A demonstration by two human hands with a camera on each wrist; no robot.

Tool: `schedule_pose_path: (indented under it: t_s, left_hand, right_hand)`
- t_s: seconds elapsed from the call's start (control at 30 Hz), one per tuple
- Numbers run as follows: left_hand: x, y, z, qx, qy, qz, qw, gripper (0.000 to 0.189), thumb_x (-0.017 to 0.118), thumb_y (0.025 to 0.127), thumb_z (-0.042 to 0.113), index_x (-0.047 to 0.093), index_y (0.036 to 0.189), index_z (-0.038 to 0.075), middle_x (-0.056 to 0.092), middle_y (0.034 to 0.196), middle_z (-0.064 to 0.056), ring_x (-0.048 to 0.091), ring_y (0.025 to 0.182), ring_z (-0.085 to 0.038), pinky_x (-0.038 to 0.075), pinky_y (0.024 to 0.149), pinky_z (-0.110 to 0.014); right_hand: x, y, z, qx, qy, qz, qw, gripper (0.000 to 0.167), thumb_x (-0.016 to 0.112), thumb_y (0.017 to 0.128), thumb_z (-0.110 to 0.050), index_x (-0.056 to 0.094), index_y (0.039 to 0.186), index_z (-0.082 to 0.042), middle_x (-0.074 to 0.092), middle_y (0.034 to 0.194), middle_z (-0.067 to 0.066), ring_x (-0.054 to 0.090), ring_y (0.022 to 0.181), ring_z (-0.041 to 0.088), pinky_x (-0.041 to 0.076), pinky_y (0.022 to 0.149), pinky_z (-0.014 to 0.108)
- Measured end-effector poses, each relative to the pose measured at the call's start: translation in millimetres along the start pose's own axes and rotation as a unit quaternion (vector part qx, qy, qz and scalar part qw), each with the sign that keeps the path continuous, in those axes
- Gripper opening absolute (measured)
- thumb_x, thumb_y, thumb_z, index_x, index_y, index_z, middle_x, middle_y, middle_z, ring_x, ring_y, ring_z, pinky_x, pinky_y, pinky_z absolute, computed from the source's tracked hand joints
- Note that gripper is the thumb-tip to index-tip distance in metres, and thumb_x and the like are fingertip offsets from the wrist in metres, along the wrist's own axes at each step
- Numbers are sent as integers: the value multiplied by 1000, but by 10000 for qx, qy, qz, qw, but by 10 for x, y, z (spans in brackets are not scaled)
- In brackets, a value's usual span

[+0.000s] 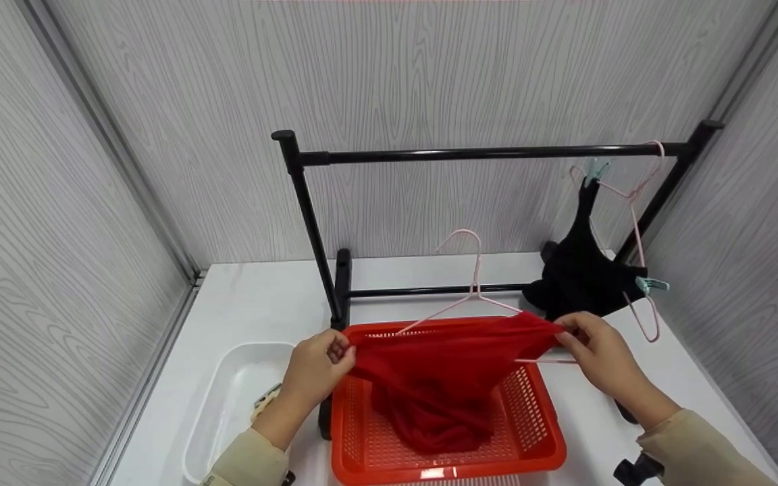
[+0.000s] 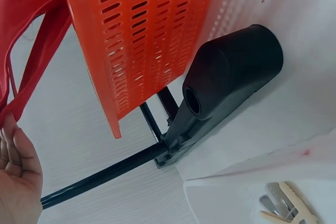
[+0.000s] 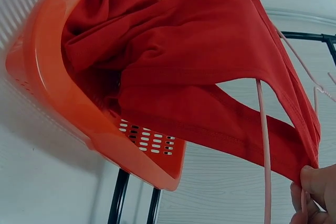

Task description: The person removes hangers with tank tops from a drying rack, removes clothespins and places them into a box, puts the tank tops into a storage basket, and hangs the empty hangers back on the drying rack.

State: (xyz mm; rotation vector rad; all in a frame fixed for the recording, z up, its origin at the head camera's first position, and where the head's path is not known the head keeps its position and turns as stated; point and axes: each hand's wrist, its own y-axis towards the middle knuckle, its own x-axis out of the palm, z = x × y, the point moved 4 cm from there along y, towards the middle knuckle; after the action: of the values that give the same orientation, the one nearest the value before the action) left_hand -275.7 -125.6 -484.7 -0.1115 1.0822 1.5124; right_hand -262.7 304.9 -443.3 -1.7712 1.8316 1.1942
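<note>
A red garment is stretched between my two hands above an orange-red basket, its lower part bunched inside. My left hand pinches its left upper corner. The right upper corner is pinched by my right hand. A pink hanger stands hook up behind the garment's upper edge, and its lower bar sticks out toward my right hand. In the right wrist view, the hanger's pink bar passes by an opening in the cloth, with another part of it at my right fingers.
A black rack spans the back. At its right hangs another pink hanger with a black garment clipped by light-blue clips. To the left is a white tray with clothespins. Walls enclose the table.
</note>
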Motion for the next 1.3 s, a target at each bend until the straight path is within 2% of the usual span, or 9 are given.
schedule_pose_path:
  t_s: [0.17,0.33,0.43,0.6,0.7,0.83,1.0,1.13,1.3]
  left_hand:
    - [42,-8,62,-133,-117,-185,9997,15,74,82,6,62,77,13,59,68,7,54,61,-4,49,56,-22]
    - [85,-19,105,-104,-159,-197,9996,16,74,83,6,62,77,14,59,68,8,54,61,-4,49,57,-22]
    - [98,-28,144,221,57,-116,9997,17,75,82,6,61,79,14,56,72,8,53,64,-5,48,58,-23]
    - [100,-11,185,1109,322,144,9932,19,77,79,6,60,81,14,56,90,3,54,83,-12,49,70,-28]
    - [93,0,158,1360,341,187,9899,19,77,80,5,60,83,14,60,92,2,55,89,-16,49,77,-31]
    - [61,-8,101,1338,481,205,9896,17,76,83,8,60,86,14,60,82,4,54,84,-16,48,76,-33]
    - [50,-58,22,1046,554,94,9929,19,77,84,12,58,86,14,56,78,4,52,74,-14,47,66,-28]
    - [89,-96,41,876,522,-287,9944,18,77,86,14,59,87,16,55,77,6,49,70,-11,45,61,-24]
    - [145,-101,133,784,366,-826,9928,15,76,89,18,61,90,16,57,80,6,49,74,-9,47,64,-27]
  right_hand:
    - [3,-12,-8,55,-27,3,10000,15,66,94,2,68,107,-4,65,95,5,55,83,19,49,71,18]
    - [3,-19,-26,42,-37,36,10000,15,66,93,2,68,107,-4,64,95,6,55,84,19,49,71,18]
    - [1,-17,-29,-43,-13,103,9999,16,67,92,3,68,106,-4,64,95,5,54,82,17,48,70,18]
    - [1,-21,-13,-153,17,207,9997,16,69,91,3,68,105,-4,64,93,5,54,79,13,48,68,18]
    - [-3,-22,-4,-117,51,197,9997,15,69,91,2,68,104,-4,64,93,6,54,78,13,48,68,18]
    - [-8,-21,-6,-89,135,183,9997,13,68,92,0,68,104,-4,64,92,6,54,77,13,48,67,18]
    - [-18,-18,-9,26,358,239,9991,12,66,94,1,67,105,-3,64,92,7,54,78,11,47,67,17]
    - [-26,-20,-11,98,394,261,9988,12,66,94,-1,67,106,-3,64,92,8,53,78,11,47,67,17]
    - [-29,-19,-22,108,390,237,9989,12,66,94,0,67,106,-3,63,91,7,53,77,11,47,67,17]
